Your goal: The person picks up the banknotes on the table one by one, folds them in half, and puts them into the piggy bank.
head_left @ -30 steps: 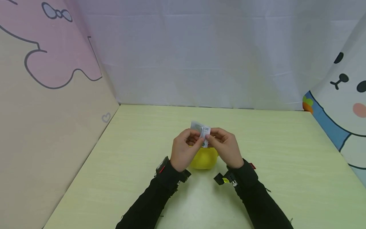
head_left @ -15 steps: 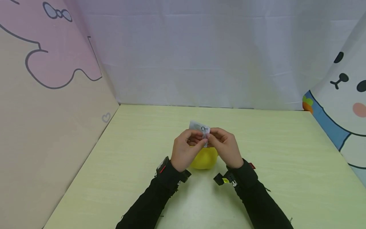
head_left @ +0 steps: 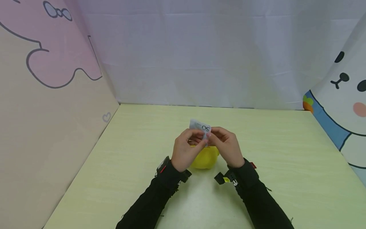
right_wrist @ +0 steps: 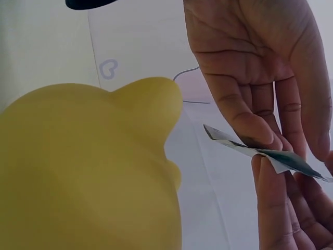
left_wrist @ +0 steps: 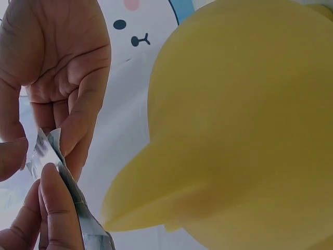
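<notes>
Between both hands a small pale banknote marked "50" is held up, creased and bent in the wrist views. My left hand pinches its left and lower part between thumb and fingers. At the note's right edge, my right hand has its thumb and forefinger closed on the paper. Just below and behind the hands stands a smooth, rounded yellow object, partly hidden by them. Up close in the left wrist view, the yellow object shows an ear-like projection; its full shape cannot be made out.
All of this is on a pale yellow-green table. A white sheet hangs along the back edge. Printed cartoon panels flank the table, a pink figure at left and a white one at right.
The folded flap at the note's right end has been turned out flatter, so the "50" shows more fully along the top. Both hands have shifted only slightly; the yellow object stays put.
</notes>
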`<move>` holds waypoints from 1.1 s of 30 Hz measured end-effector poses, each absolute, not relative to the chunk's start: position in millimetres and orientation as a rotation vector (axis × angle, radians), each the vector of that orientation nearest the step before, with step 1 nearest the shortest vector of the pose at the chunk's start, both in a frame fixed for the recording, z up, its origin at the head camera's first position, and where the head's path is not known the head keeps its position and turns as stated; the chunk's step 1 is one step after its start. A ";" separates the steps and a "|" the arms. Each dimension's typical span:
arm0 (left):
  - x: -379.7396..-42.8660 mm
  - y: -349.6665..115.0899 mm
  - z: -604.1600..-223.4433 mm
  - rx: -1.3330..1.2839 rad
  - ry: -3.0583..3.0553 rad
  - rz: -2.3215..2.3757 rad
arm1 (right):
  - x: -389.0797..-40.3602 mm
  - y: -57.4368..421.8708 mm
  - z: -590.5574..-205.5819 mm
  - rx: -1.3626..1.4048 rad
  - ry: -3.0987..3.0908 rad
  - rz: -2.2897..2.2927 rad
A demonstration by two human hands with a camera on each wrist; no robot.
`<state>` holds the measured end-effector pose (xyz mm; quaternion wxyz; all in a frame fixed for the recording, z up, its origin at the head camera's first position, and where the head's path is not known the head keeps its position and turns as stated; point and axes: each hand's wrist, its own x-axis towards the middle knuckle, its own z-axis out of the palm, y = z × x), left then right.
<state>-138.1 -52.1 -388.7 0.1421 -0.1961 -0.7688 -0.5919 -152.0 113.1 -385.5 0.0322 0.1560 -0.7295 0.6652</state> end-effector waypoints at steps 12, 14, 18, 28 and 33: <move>-137.1 -53.9 -385.6 -0.605 -2.155 -1.681 | -154.0 117.1 -385.8 0.422 -2.249 1.937; -137.4 -56.4 -383.7 -0.599 -2.116 -1.694 | -154.5 118.4 -385.6 0.416 -2.256 1.920; -138.8 -61.2 -379.8 -0.550 -2.055 -1.696 | -155.2 120.5 -385.1 0.406 -2.260 1.906; -146.7 -66.5 -382.0 -0.432 -2.107 -1.838 | -153.2 123.7 -382.6 0.391 -2.257 1.900; -151.4 -65.6 -387.2 -0.429 -2.194 -2.016 | -152.6 124.8 -382.4 0.420 -2.240 1.900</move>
